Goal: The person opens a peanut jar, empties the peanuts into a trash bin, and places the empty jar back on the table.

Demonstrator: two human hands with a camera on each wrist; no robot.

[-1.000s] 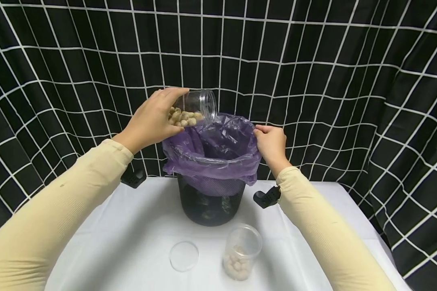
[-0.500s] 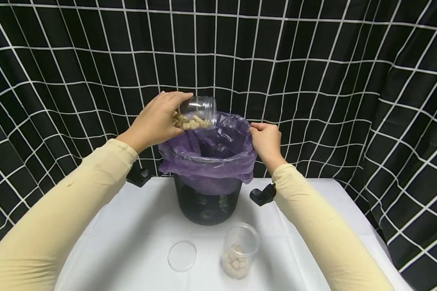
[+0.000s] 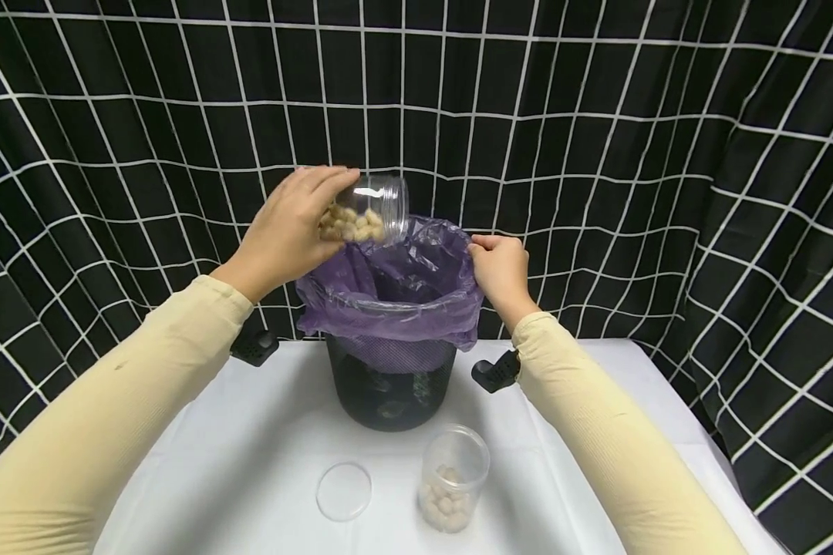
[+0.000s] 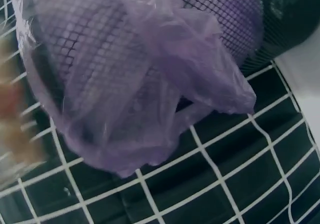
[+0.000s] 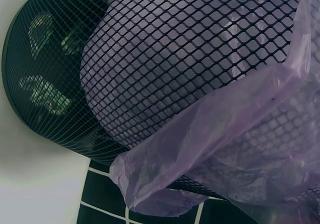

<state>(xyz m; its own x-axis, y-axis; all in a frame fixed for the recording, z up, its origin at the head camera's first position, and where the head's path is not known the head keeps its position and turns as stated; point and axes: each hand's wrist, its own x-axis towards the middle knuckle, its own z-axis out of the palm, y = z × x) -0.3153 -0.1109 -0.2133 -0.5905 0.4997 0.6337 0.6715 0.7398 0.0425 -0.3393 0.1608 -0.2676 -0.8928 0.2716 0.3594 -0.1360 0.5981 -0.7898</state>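
My left hand [image 3: 284, 227] grips a clear jar [image 3: 385, 193] lying on its side in the air, its mouth to the right over the left part of the bag opening. Tan nuts that look like unshelled peanuts [image 3: 354, 223] lie along the jar's lower side. At the right rim, my right hand [image 3: 505, 266] pinches the edge of the purple plastic bag [image 3: 389, 320]. That bag lines a dark mesh bin [image 3: 389, 401] and folds down over its outside. In the left wrist view the hand and jar show only as a blur at the left edge.
In front of the bin stands a second clear jar [image 3: 454, 474], upright and uncovered, with pale nut-like pieces in its bottom. A clear round lid [image 3: 343, 492] lies to its left on the white tablecloth [image 3: 250, 455]. A black gridded curtain [image 3: 562, 92] hangs behind.
The jar in my left hand dipped half a second ago and has come back up slightly, its nuts shifting inside. My right hand keeps its pinch on the bag edge. The head view has turned slightly.
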